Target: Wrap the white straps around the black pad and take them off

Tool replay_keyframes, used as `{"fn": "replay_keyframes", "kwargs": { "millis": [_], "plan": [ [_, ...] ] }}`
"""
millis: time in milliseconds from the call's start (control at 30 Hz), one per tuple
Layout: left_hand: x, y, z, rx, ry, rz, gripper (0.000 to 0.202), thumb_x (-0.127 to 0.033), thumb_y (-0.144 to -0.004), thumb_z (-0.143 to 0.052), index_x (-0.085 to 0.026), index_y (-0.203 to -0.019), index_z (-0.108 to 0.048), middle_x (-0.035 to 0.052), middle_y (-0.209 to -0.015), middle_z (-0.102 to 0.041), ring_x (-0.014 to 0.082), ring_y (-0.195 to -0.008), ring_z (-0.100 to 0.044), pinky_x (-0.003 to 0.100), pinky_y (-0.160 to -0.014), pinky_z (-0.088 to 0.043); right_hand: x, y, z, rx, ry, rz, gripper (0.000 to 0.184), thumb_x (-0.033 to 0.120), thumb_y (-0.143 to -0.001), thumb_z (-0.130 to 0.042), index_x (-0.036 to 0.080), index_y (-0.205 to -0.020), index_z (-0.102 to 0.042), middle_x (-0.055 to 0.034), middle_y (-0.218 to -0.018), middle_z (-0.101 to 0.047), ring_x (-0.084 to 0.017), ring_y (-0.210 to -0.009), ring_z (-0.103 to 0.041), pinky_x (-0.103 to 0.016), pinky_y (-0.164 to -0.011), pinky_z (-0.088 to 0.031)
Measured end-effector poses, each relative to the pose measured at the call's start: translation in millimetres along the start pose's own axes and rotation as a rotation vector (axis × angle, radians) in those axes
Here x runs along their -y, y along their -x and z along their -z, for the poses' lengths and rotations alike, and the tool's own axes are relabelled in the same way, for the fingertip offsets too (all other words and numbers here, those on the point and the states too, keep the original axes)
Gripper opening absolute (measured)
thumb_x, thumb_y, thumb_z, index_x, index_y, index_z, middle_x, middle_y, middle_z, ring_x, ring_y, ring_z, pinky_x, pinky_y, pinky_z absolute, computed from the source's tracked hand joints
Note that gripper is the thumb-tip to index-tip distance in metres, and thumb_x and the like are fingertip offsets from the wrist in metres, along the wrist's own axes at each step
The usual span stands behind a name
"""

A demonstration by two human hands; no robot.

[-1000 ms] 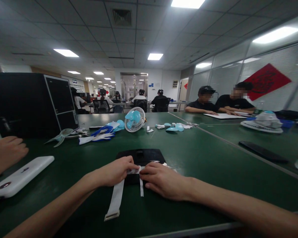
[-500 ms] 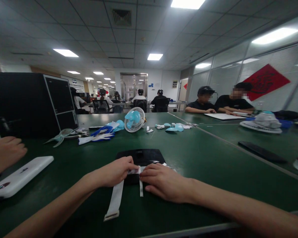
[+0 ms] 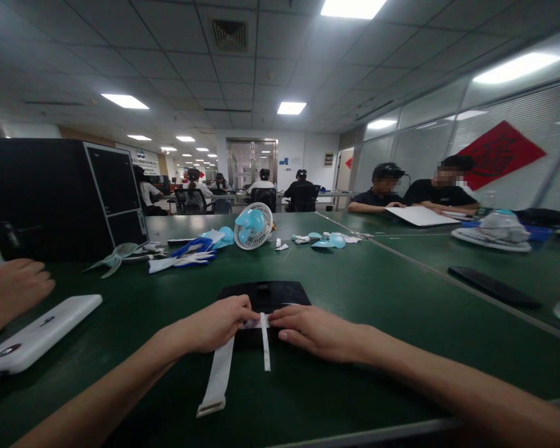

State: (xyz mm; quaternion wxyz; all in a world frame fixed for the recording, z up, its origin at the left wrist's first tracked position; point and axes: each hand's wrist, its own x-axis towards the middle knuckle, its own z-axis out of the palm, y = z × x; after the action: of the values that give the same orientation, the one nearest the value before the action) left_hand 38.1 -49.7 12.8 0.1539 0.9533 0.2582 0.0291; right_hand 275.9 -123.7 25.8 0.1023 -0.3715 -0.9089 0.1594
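A black panel [image 3: 263,291] lies on the green table before me. Across it runs a white flat ribbon cable [image 3: 218,376], whose connector end hangs toward me onto the table. My left hand [image 3: 221,323] is closed, its index finger pressing the cable down against the panel; its thumb is mostly hidden. A narrow white strip [image 3: 266,348] stands out toward me between my two hands. My right hand [image 3: 315,333] lies flat with fingers stretched, fingertips touching the white band just right of the strip.
A white device [image 3: 42,333] lies at left beside another person's hand [image 3: 16,292]. Behind the panel are blue-white gloves [image 3: 182,256], a small fan [image 3: 253,226] and pale blue blades [image 3: 329,241]. A black case [image 3: 37,199] stands far left; a dark phone-like slab [image 3: 492,286] lies right.
My right hand has shifted slightly away from me and to the right, uncovering more of the strip. My left hand stays put. Across the table, a person's white board has tilted up.
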Motion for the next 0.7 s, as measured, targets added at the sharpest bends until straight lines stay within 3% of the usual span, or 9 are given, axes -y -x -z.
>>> {"fn": "replay_keyframes", "kwargs": {
  "millis": [167, 333, 500, 700],
  "plan": [
    [1, 1, 1.7, -0.008, -0.001, -0.003, 0.037, -0.019, -0.089, -0.039, -0.033, -0.119, -0.056, 0.0014, -0.109, -0.052, 0.0157, -0.097, -0.051, 0.029, -0.086, -0.039, -8, 5, 8, 0.021, -0.041, -0.006, 0.039, 0.032, -0.095, -0.035, 0.015, -0.122, -0.058, -0.0092, -0.125, -0.056, -0.017, -0.113, -0.052, -0.035, -0.1, -0.038],
    [4, 2, 3.7, -0.014, 0.023, 0.013, 0.032, -0.018, -0.086, -0.042, -0.028, -0.11, -0.061, 0.0012, -0.108, -0.054, 0.0155, -0.096, -0.053, 0.029, -0.086, -0.04, -18, 9, 18, 0.02, 0.003, -0.054, 0.031, 0.028, -0.092, -0.042, 0.015, -0.104, -0.068, -0.0082, -0.117, -0.06, -0.016, -0.1, -0.057, -0.032, -0.089, -0.045],
    [12, 4, 6.0, -0.014, 0.024, 0.055, 0.019, -0.023, -0.085, -0.046, -0.024, -0.096, -0.061, 0.0004, -0.102, -0.057, 0.0149, -0.091, -0.054, 0.028, -0.08, -0.042, -32, 16, 31, 0.046, -0.014, -0.071, 0.026, 0.027, -0.089, -0.049, 0.016, -0.1, -0.07, -0.0067, -0.11, -0.062, -0.013, -0.089, -0.059, -0.028, -0.081, -0.047],
    [23, 6, 6.1, 0.011, 0.048, 0.116, 0.015, -0.024, -0.084, -0.047, -0.023, -0.091, -0.06, 0.0007, -0.102, -0.057, 0.0149, -0.089, -0.054, 0.026, -0.074, -0.043, -39, 23, 41, 0.078, -0.014, -0.108, 0.023, 0.025, -0.085, -0.054, 0.018, -0.097, -0.072, -0.0056, -0.103, -0.062, -0.013, -0.086, -0.059, -0.027, -0.079, -0.047]
  ]
}}
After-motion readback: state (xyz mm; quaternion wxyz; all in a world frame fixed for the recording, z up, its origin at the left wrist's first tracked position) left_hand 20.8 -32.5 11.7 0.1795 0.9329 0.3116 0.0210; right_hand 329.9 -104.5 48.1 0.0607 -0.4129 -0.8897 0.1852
